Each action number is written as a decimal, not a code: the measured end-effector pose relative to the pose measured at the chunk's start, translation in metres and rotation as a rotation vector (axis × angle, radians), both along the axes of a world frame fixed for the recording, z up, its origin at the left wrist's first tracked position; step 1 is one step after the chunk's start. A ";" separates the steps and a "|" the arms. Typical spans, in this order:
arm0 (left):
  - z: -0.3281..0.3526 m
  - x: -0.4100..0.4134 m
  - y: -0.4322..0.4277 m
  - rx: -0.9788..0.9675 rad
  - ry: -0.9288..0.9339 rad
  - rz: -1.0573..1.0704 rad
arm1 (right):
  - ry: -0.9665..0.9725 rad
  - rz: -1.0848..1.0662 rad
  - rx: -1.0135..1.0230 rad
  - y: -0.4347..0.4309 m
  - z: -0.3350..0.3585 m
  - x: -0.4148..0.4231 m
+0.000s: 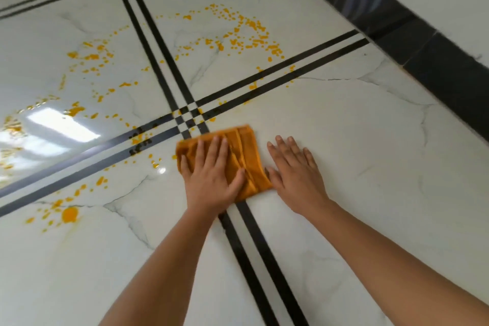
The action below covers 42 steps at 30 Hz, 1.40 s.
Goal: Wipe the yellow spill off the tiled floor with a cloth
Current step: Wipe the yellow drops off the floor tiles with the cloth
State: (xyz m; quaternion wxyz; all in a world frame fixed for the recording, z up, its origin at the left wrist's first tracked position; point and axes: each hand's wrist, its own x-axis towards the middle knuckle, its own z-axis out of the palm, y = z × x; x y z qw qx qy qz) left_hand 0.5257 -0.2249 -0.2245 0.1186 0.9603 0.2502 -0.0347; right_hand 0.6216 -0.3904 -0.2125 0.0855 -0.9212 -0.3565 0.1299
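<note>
The left hand (211,174) presses flat, fingers spread, on the cloth (238,159) mid-floor, the right hand (296,169) lies open beside, and wiping could smear the yellow spill (232,32) wider.

Both forearms are bare, with no sleeves, and the left hand (211,177) and right hand (296,169) seemingly ringless.

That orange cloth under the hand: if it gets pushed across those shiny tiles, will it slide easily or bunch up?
The cloth looks soft and floppy: it lies folded with creases, so it would probably bunch where nothing presses on it. The left hand lies flat on it, which should keep it spread. The floor is glossy with reflections, so it likely slides easily.
</note>
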 end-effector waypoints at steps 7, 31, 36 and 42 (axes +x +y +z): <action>-0.005 -0.022 -0.003 0.027 0.032 0.106 | -0.100 -0.073 -0.018 0.029 -0.016 0.002; -0.011 0.002 0.007 0.008 -0.009 0.152 | -0.113 -0.078 -0.015 0.027 -0.019 -0.001; -0.005 0.017 0.031 0.014 0.020 0.072 | -0.082 -0.084 -0.016 0.029 -0.017 0.001; -0.008 -0.008 0.018 0.042 0.007 0.022 | -0.072 -0.081 -0.043 0.031 -0.011 -0.001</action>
